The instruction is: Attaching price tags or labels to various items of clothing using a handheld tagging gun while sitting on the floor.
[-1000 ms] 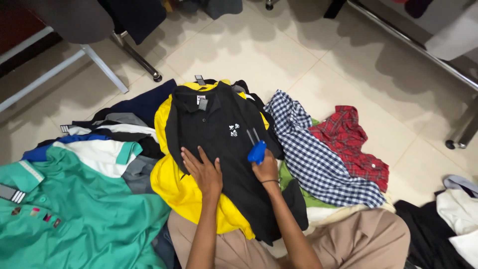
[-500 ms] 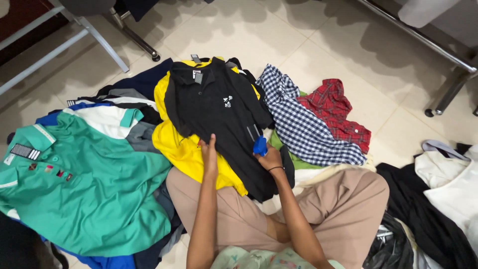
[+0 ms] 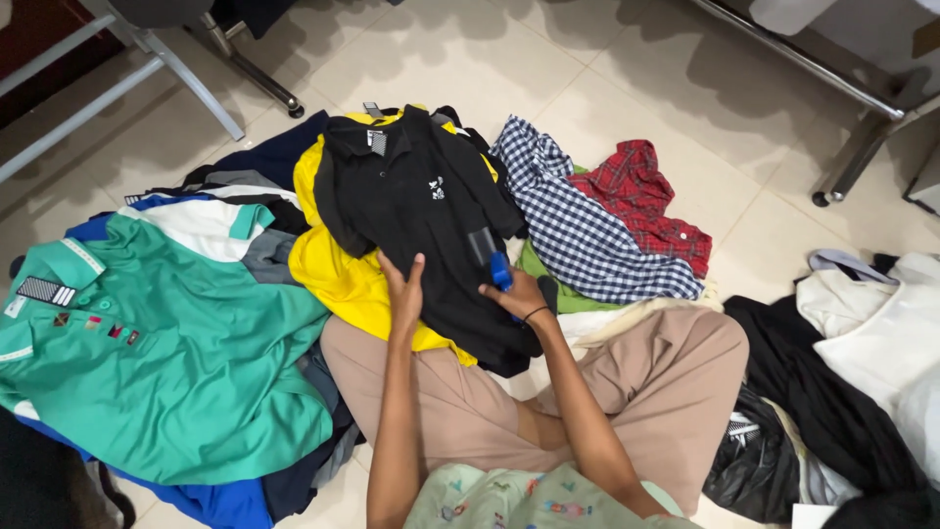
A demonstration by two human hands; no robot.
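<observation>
Beige tiled floor (image 3: 685, 88) holds a clothing heap: a big green polo shirt (image 3: 166, 362) at left, then a yellow shirt (image 3: 338, 274) under the black polo shirt (image 3: 421, 225) at centre, with a blue-white checked shirt (image 3: 578, 235) and a red plaid shirt (image 3: 656, 196) to the right. Left hand (image 3: 404, 294) lies flat, fingers spread, pressing the black polo's near edge. Right hand (image 3: 519, 294) is closed around blue-handled scissors (image 3: 494, 263), blades resting on the black fabric. Judged step: steadying the shirt for snipping; the next move calls for taut cloth and careful blade placement.
</observation>
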